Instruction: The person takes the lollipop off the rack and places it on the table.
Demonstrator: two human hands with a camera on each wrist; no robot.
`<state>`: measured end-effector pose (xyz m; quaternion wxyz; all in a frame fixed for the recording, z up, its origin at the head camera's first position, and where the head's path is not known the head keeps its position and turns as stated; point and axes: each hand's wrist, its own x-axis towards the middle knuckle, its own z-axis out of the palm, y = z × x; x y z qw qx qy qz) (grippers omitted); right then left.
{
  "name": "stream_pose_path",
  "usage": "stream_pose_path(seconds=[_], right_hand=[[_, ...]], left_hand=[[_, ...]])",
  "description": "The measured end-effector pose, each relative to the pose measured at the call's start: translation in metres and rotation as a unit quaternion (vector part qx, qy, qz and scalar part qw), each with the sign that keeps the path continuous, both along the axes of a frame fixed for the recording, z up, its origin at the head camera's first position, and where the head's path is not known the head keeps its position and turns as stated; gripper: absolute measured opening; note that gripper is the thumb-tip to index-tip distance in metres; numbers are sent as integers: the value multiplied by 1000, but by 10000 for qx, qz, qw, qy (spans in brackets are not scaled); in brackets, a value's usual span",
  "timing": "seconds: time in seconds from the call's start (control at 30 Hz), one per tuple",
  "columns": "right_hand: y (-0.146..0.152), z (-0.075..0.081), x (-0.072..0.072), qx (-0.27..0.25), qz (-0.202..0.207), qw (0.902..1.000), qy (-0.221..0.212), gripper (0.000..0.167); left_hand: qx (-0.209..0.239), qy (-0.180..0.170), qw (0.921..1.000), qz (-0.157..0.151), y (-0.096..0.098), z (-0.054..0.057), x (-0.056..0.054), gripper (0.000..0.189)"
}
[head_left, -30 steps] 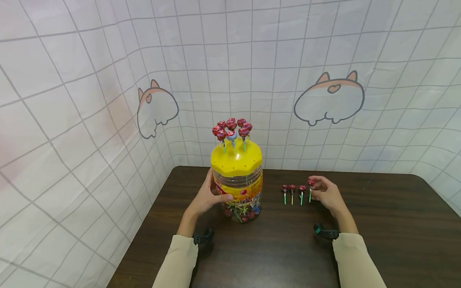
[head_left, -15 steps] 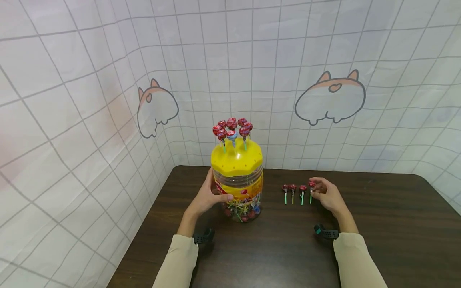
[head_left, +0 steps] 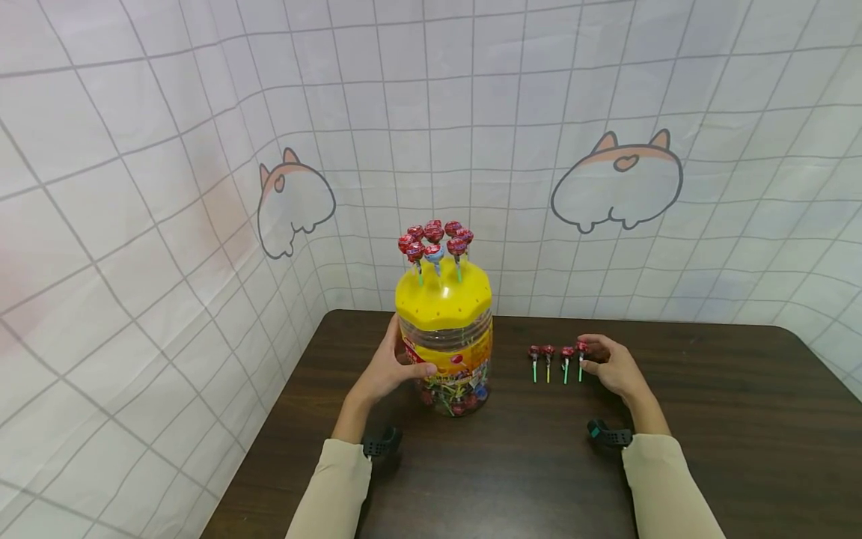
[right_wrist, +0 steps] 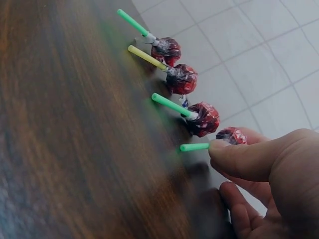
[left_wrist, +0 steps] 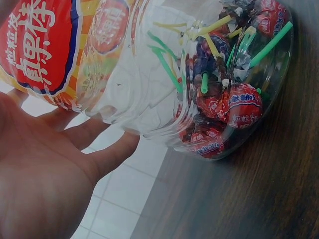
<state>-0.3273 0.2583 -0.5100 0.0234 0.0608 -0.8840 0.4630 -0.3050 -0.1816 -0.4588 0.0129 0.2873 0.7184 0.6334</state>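
In front of a pale gridded backdrop (head_left: 512,112), across a dark wooden table (head_left: 525,479), little sign of change over the last second. Can see no shift in the big clear jar (head_left: 453,352), upright toward the left, nor in its yellow lid (head_left: 444,303), nor in the cluster of lollipops (head_left: 434,233) planted in that lid, mostly red, with one blue near the front. At the jar's bottom, more wrapped lollipops (left_wrist: 244,107) in a loose heap. Likewise no new place for the left hand (head_left: 387,370), grasping the jar from its left side, with thumb across the front and the other fingers along the side. A small change only at the right hand (head_left: 614,367): lowered slightly, pinching a red lollipop (right_wrist: 232,135) near the meeting of green stick (right_wrist: 193,147) and wrapped head. Now about level with the row of three lollipops (head_left: 548,350) lying just to its left, sticks toward the person, instead of slightly beyond or above; cannot tell which. Judging by that, more likely a laying-down than a lifting, and almost finished: a fourth place at the right end of the row nearly settled, but the pinch not yet released. Cannot tell for certain about full contact with the table.
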Motion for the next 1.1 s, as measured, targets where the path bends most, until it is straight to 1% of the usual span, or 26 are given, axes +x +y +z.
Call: stream_pose_path(seconds=[0.17,0.37,0.63,0.77,0.93,1.1], right_hand=[[-1,1,2,90,36,9999,-82,50],[-1,1,1,201,97,9997,-30,47],[0,-1,0,237,123,9996,-123,47],[1,0,1,166,154,9996,-186,48],[6,1,2,-60,219,9994,-269,51],[12,6,6,-250,287,9991,-184,54]], left_hand=[[5,4,10000,-12,0,0,0,102],[-25,-49,10000,43,0,1,1,102],[-92,-63,9999,130,1,1,1,102],[-67,-43,9999,97,0,0,1,101],[-43,-50,9999,75,0,0,1,101],[-50,-56,9999,80,1,1,2,102]])
